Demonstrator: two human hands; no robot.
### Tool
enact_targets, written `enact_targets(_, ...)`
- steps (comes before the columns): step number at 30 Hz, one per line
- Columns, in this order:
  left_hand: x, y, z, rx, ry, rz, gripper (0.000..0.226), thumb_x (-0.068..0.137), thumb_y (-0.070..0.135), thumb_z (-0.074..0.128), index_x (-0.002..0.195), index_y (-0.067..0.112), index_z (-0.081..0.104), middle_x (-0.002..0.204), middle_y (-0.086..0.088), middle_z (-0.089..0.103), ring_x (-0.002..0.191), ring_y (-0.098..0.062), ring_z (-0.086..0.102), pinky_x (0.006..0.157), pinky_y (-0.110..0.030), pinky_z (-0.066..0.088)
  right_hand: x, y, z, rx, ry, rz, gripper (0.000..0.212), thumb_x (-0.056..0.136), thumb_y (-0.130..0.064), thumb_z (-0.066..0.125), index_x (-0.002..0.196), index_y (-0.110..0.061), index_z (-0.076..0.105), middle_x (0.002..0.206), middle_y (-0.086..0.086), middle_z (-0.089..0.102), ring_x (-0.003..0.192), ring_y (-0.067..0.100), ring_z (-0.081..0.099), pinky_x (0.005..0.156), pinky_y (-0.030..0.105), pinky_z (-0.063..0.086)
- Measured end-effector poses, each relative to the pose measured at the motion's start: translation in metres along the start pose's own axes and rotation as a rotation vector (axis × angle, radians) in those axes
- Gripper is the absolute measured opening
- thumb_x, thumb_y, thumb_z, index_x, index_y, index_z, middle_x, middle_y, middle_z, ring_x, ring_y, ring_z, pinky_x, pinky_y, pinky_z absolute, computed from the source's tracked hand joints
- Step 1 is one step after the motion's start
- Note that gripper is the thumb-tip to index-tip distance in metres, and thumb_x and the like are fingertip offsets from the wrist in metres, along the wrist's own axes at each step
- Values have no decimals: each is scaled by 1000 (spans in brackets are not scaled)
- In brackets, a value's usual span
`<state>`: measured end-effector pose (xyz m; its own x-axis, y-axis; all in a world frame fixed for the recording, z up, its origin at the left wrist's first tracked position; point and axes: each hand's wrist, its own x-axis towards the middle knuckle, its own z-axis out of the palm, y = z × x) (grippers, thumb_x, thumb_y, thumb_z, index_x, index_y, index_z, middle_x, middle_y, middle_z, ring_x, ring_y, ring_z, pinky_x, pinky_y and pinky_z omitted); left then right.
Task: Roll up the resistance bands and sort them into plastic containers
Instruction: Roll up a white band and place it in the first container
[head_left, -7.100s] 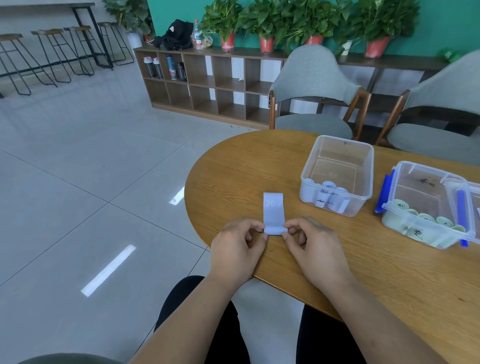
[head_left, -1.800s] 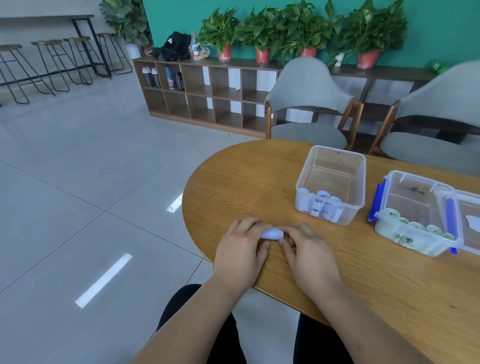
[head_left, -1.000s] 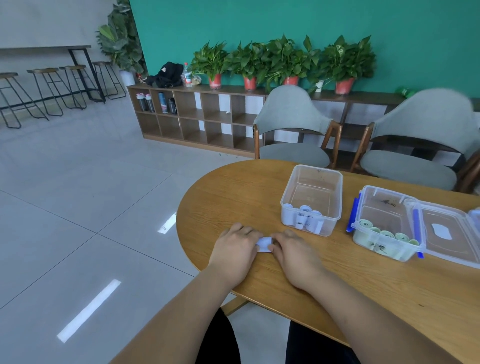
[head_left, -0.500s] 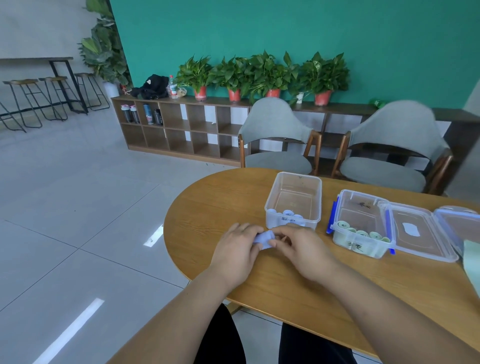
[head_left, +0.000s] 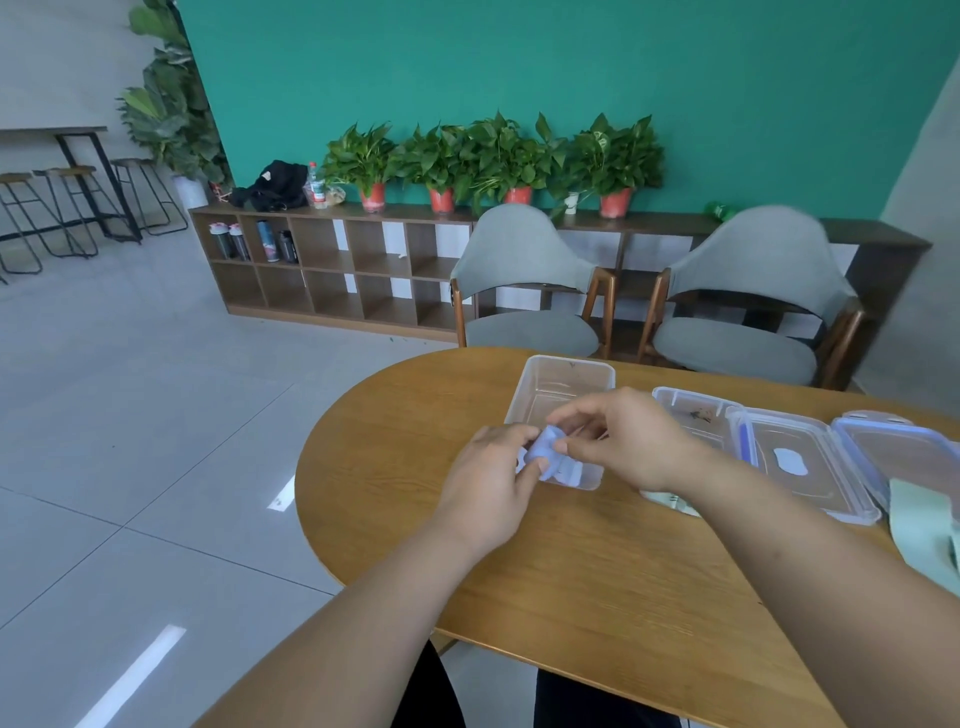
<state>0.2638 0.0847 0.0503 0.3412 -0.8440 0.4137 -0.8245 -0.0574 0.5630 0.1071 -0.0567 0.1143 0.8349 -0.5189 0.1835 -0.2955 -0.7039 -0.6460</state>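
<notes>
Roll of pale lavender-blue band (head_left: 544, 448) pinched between both hands, right over the near end of the lidless clear box (head_left: 563, 365). Can't tell how far above the table it is.

The left hand (head_left: 488, 486) has its thumb and fingertips curled onto the roll's left side. The right hand (head_left: 631, 441) nips the right side between thumb and forefinger, with its other fingers loosely bent above the box.

The roll looks small, soft and a bit squashed, with a matte surface. It's slightly blurry, so I can't say how tight the winding is.

Behind the hands, more pale blue rolls (head_left: 571, 475) sit against the near wall of that same box, mostly hidden. Just to the right is a second clear box (head_left: 693, 408) with blue clips, and some pale green rolls (head_left: 670, 501) peek out below the right wrist. Its lid (head_left: 810, 467) lies flat beside it, with another lid (head_left: 904, 441) past that.

A flat pale green band (head_left: 922, 530) lies at the right edge of the wooden table (head_left: 545, 587). A grey chair (head_left: 524, 291) stands across the table, with another next to it.
</notes>
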Motion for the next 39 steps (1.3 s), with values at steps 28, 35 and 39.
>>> enact_targets(28, 65, -1, 28, 440, -231, 240, 46, 93, 42, 73, 137, 32, 64, 130, 13, 67, 125, -16, 44, 103, -34, 39, 62, 43, -22, -748, -229, 155, 32, 99, -24, 69, 131, -27, 71, 124, -2, 73, 110, 19, 67, 93, 33, 57)
enact_targets(35, 68, -1, 29, 571, -304, 315, 34, 97, 38, 66, 130, 30, 68, 125, 12, 66, 122, -19, 46, 104, -35, 38, 73, 42, -13, -745, -327, 172, 33, 96, -20, 74, 128, -26, 74, 124, -3, 72, 106, 17, 68, 89, 28, 56)
enact_targets(39, 70, -2, 29, 610, -319, 317, 31, 98, 33, 66, 129, 29, 68, 122, 11, 66, 119, -19, 45, 102, -35, 39, 74, 50, -10, -683, -345, 178, 27, 90, -19, 81, 116, -25, 78, 114, -5, 72, 99, 16, 67, 74, 23, 48)
